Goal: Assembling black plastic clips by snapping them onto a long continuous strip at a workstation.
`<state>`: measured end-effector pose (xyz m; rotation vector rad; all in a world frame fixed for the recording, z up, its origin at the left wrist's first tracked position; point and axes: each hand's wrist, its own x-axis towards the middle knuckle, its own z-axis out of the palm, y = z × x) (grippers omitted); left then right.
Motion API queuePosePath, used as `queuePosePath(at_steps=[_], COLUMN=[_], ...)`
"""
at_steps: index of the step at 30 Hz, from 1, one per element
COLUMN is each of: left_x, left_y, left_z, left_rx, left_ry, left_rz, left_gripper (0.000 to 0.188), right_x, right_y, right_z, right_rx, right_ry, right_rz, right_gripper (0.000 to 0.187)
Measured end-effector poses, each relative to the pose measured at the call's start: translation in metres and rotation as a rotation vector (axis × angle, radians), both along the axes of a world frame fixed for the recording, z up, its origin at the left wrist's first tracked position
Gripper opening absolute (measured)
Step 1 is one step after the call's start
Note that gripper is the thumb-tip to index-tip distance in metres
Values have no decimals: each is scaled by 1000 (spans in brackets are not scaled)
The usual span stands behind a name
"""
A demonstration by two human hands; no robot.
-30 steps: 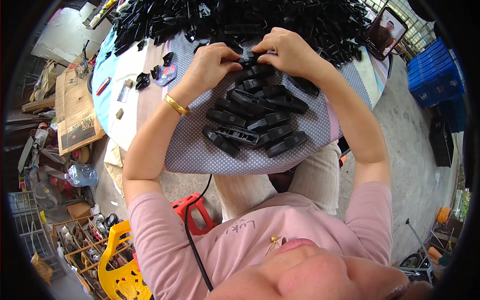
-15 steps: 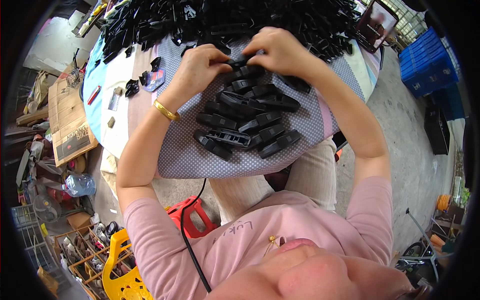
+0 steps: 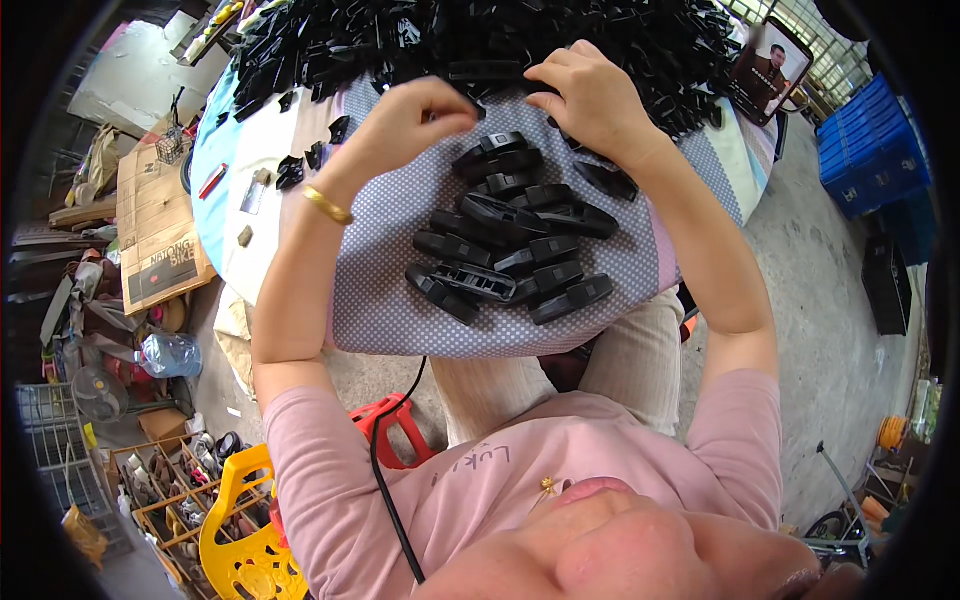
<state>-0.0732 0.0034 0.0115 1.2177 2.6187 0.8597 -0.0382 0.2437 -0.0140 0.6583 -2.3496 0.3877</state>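
Over the far side of the cloth-covered table, my left hand (image 3: 420,118) is curled and slightly blurred. A dark bit shows at its fingertips, too small to make out. My right hand (image 3: 592,100) reaches to the near edge of a big heap of black plastic parts (image 3: 440,40), thumb and forefinger apart, with no held piece visible. Between my forearms lies a cluster of oblong black plastic pieces (image 3: 500,215), overlapping in rough rows. Its farthest piece (image 3: 500,143) sits just below my hands. One piece (image 3: 475,281) near the front shows its hollow, ribbed inside.
Small black parts (image 3: 290,172), a red pen-like object (image 3: 213,180) and a small stone-like lump (image 3: 245,236) lie at the left. A phone or tablet screen (image 3: 772,65) stands at the far right. Blue crates (image 3: 872,145) are beyond, and a black cable (image 3: 385,470) hangs in front.
My hands have come away from the black piece they both held, which now lies at the cluster's far end. They have moved apart, the right one toward the heap.
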Motion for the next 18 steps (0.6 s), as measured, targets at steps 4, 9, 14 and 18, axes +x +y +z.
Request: queuePosePath(at_steps=[4, 9, 14, 18], left_x=[-16, -7, -2, 11], left_y=[23, 34, 30, 19], left_z=[-23, -25, -25, -12], left_rx=[82, -46, 91, 342], left_ry=[662, 719, 745, 195], left_rz=[142, 226, 265, 301], left_gripper=[36, 41, 34, 25], right_x=[5, 0, -10, -9], right_y=[-5, -8, -20, -17], right_z=[5, -1, -9, -7], right_rx=[173, 239, 289, 312], right_ry=[-53, -139, -9, -36], right_rz=[-201, -267, -314, -297], right_gripper=[28, 28, 23, 20])
